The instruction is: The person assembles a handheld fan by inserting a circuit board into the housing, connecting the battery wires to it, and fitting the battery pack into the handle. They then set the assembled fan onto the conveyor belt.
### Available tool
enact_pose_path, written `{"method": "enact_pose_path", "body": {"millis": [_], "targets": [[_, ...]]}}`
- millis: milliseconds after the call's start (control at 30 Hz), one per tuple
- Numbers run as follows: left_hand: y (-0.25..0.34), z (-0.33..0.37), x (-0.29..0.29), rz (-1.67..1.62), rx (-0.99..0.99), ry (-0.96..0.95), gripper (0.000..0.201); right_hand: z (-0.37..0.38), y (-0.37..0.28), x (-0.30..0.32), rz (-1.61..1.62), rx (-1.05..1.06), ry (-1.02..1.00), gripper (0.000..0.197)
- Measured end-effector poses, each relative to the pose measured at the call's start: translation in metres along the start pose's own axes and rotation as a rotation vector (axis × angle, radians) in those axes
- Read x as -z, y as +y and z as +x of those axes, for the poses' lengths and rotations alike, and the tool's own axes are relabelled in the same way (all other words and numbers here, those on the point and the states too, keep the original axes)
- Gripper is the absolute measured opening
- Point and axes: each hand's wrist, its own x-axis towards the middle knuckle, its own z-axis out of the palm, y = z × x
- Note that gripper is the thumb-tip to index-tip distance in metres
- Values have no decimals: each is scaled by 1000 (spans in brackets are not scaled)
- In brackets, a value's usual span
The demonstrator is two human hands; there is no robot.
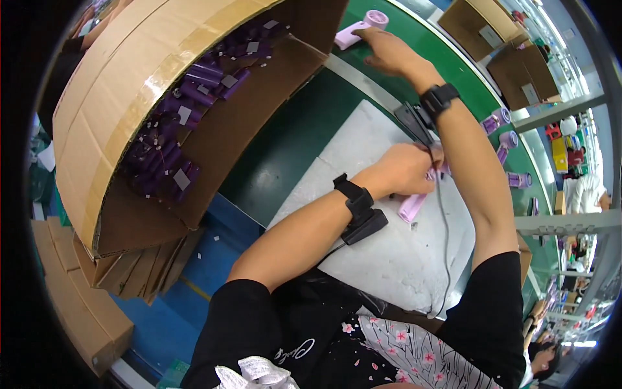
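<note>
Near the middle, a pale, scuffed foam sheet (pixel 376 253) lies on the worktop, with a thin grey cable (pixel 446 243) trailing over its right part. On the sheet's right half, the left hand (pixel 408 170) is closed around a lilac-pink plastic tubular piece (pixel 413 206): its smooth, straight end points nearward and slightly left, and the rest is mostly hidden beneath the fingers. To the left, a large brown cardboard carton (pixel 103 123) holds glossy purple cylinders (pixel 197 91) bearing pale square labels. Farther off, the right hand (pixel 389 53) reaches over the green belt (pixel 427 45), fingers loosely spread, at a lilac-pink device with a round, ring-like head and straight cylindrical handle (pixel 350 35). It lies on its side; whether the fingertips touch it, I cannot tell.
</note>
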Motion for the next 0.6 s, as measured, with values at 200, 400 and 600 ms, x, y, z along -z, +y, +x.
{"method": "enact_pose_path", "body": {"millis": [200,400,600], "targets": [[10,2,-4,57,-1,38,27,46,19,-42,-95,49,-102,51],[8,0,7,-135,5,-3,29,23,28,-13,-169,134,-35,35],[1,1,1,-139,-16,14,30,-91,43,72,316,-389,266,22]]}}
